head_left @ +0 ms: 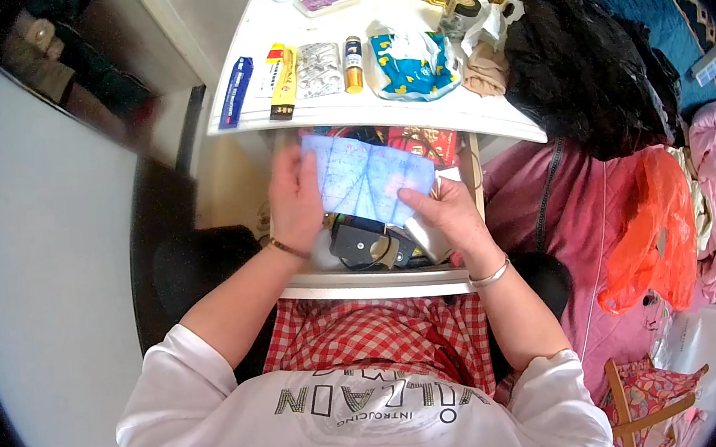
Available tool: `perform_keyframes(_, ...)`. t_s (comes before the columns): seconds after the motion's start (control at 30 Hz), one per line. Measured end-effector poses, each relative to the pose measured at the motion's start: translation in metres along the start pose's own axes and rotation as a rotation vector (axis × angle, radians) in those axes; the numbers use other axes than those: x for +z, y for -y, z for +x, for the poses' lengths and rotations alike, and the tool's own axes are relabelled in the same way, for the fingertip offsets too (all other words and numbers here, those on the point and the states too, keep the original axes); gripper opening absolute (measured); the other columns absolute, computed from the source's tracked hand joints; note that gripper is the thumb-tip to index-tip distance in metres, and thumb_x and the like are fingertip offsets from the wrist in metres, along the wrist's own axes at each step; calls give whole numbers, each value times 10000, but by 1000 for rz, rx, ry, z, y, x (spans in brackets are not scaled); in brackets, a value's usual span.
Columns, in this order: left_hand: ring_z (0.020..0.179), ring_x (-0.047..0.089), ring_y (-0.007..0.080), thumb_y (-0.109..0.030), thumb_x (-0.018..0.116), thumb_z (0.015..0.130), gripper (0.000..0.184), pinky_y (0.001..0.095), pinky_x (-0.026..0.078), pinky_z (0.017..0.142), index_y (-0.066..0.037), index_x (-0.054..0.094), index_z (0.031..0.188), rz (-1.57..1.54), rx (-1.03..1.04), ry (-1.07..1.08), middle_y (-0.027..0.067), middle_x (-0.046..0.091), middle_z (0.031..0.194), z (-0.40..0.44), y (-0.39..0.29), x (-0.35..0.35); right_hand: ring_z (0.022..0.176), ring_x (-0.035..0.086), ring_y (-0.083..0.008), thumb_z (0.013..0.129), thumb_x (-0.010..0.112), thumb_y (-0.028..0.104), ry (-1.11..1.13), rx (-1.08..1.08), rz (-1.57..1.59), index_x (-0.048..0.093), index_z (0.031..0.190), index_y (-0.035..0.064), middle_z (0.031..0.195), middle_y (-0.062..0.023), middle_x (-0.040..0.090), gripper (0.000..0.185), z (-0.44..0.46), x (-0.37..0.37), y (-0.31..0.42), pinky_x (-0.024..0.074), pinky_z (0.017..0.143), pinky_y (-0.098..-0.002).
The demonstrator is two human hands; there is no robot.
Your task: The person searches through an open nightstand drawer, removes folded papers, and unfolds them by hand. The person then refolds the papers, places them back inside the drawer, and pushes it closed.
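A creased, bluish-white sheet of paper (366, 175) is held up over an open white drawer (364, 285). At its left edge is my left hand (295, 197), fingers close together and slightly blurred. My right hand (448, 215) pinches the lower right corner, thumb on top. Below the paper, inside the drawer, lie a black device with a cable (360, 242) and other small items. Red packets (428, 143) show behind the paper's upper right edge.
On the white tabletop (321, 111) above the drawer are a blue box (235, 93), a yellow box (284, 82), a glue-like tube (353, 64) and a teal packet (414, 67). Black (588, 63) and orange (652, 230) plastic bags lie to the right.
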State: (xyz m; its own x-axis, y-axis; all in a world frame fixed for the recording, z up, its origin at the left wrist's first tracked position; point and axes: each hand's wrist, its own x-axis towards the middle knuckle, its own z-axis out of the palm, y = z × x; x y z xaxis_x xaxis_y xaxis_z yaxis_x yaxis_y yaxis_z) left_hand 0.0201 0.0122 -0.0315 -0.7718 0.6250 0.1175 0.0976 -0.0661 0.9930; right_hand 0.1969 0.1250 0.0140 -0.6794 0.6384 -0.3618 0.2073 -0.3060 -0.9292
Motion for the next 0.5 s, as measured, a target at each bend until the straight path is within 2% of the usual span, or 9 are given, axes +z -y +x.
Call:
perform_keyframes(0.03,812,535,118,-160,477,925,193,249,442,721,9,483,1020,4,-6,-5,80,564,890,0,-1,0,662,539,-35,807,674,133,-9,-9,32,653,908,30,800,2,642,145,-1,1,1,442,589,-194)
perform_keyframes(0.07,812,535,118,-160,477,925,193,249,442,721,9,483,1020,5,-6,-6,80,564,890,0,-2,0,662,539,-35,807,674,133,-8,-9,32,653,908,30,800,2,642,145,0,-1,0,442,589,-194)
perform_keyframes(0.13,808,531,119,-157,484,921,193,252,441,721,8,486,1020,12,-6,4,78,565,887,0,-4,0,550,453,-5,806,678,173,-22,57,33,659,907,64,748,36,624,150,3,-8,-4,345,484,-161)
perform_keyframes(0.17,808,531,119,-157,484,921,193,252,441,721,8,486,1020,12,-6,4,78,565,887,0,-4,0,550,453,-5,806,678,173,-22,56,33,659,907,64,748,36,624,150,4,-9,-6,345,484,-161)
perform_keyframes(0.23,804,525,121,-159,486,920,197,255,439,720,8,487,1024,52,-12,-3,80,564,894,0,-4,0,489,370,8,804,682,207,29,34,136,659,899,92,709,66,601,151,4,-10,-7,254,439,-152)
perform_keyframes(0.5,795,525,118,-169,491,920,207,251,437,710,12,486,1020,28,-5,-4,81,559,897,0,-1,1,496,394,3,816,669,203,-9,18,169,654,895,99,710,53,605,131,7,-8,-10,284,442,-155)
